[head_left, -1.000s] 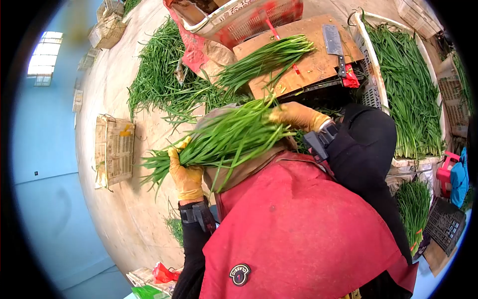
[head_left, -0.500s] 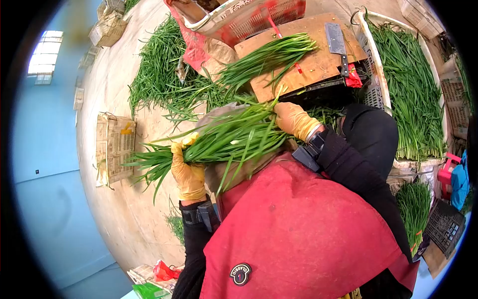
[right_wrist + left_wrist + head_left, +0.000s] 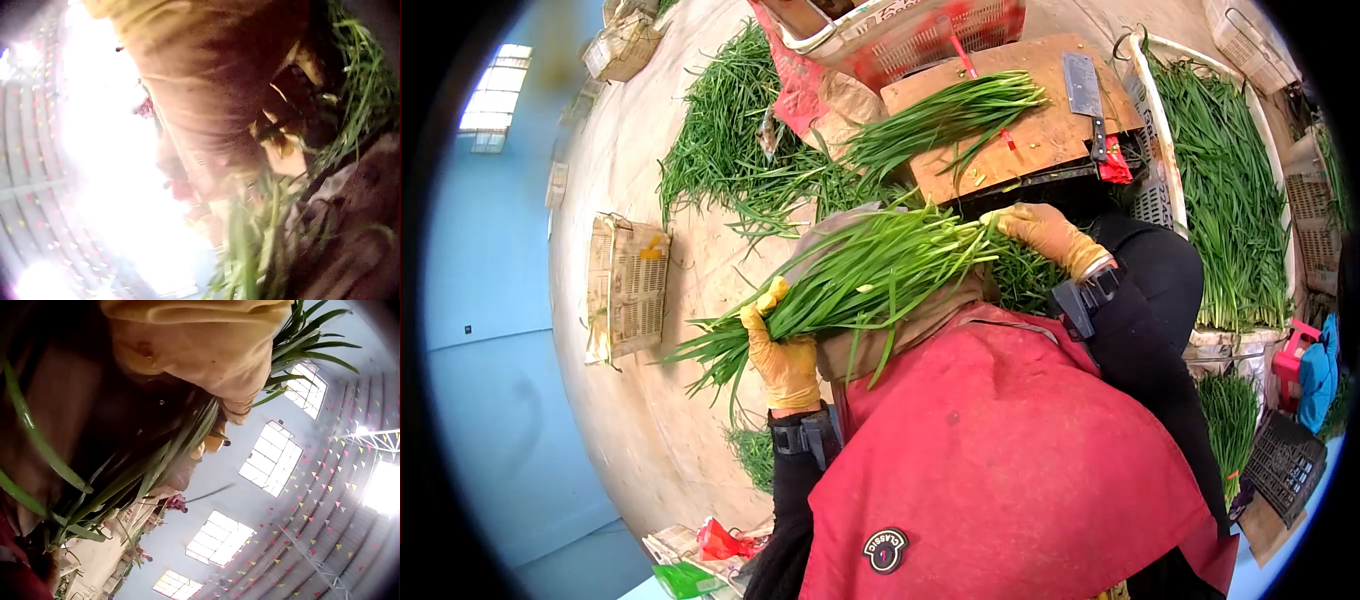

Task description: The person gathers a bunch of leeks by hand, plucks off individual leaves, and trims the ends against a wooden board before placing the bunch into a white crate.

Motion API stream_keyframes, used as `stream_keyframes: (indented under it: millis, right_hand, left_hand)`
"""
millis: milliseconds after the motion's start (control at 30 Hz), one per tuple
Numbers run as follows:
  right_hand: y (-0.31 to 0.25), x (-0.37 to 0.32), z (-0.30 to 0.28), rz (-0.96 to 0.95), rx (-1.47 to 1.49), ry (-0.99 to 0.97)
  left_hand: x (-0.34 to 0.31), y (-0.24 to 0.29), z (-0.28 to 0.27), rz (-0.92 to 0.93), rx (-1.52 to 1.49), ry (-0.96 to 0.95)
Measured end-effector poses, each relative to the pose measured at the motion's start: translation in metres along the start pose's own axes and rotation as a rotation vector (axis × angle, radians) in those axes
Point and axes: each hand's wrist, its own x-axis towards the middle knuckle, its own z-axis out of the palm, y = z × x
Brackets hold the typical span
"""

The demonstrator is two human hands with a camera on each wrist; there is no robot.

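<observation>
A loose bunch of long green leafy stalks (image 3: 870,265) lies across the person's lap. The left hand (image 3: 782,352), in a yellow glove, grips its leafy end, thumb and fingers round it; in the left wrist view the gloved hand (image 3: 206,347) has stalks passing beneath it. At the bunch's pale end, the gloved right hand (image 3: 1050,236) pinches stalk ends with its fingertips. The right wrist view is blurred, with the glove (image 3: 206,94) above pale stalks (image 3: 250,250). Another bunch (image 3: 945,118) rests on a wooden board (image 3: 1050,110) beside a cleaver (image 3: 1084,95).
A large crate (image 3: 1162,150) full of stalks stands at the right. Behind the board is a red and white crate (image 3: 920,45). A leafy heap (image 3: 725,130) covers floor at the upper left, and a pale crate (image 3: 628,290) stands left of the hands.
The right hand has moved right, from above the bunch to its pale stalk ends. The left hand keeps its grip in nearly the same place. The head view has shifted slightly.
</observation>
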Motion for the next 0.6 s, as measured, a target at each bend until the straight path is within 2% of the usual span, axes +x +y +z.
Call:
stream_keyframes:
  millis: [67, 133, 167, 267, 333, 500, 600]
  right_hand:
    - [-0.031, -0.007, 0.023, 0.202, 0.376, -0.050]
    - [-0.036, -0.009, 0.044, 0.309, 0.710, -0.135]
    - [-0.038, -0.010, 0.047, 0.269, 0.766, -0.114]
    - [-0.053, -0.015, 0.048, 0.188, 0.941, -0.209]
    - [-0.055, -0.015, 0.050, 0.094, 1.006, -0.278]
    - [-0.054, -0.018, 0.056, 0.156, 0.972, -0.168]
    - [-0.036, -0.021, 0.040, 0.241, 0.944, -0.167]
  left_hand:
    - [-0.001, -0.002, 0.003, 0.059, 0.040, -0.082]
    - [0.000, -0.004, 0.009, 0.101, 0.051, -0.140]
    - [-0.001, -0.004, 0.013, 0.116, 0.048, -0.150]
    - [-0.008, 0.001, 0.018, 0.153, 0.098, -0.142]
    - [-0.008, 0.000, 0.022, 0.140, 0.096, -0.158]
    - [-0.005, -0.006, 0.019, 0.127, 0.092, -0.153]
    - [-0.005, -0.007, 0.016, 0.101, 0.068, -0.130]
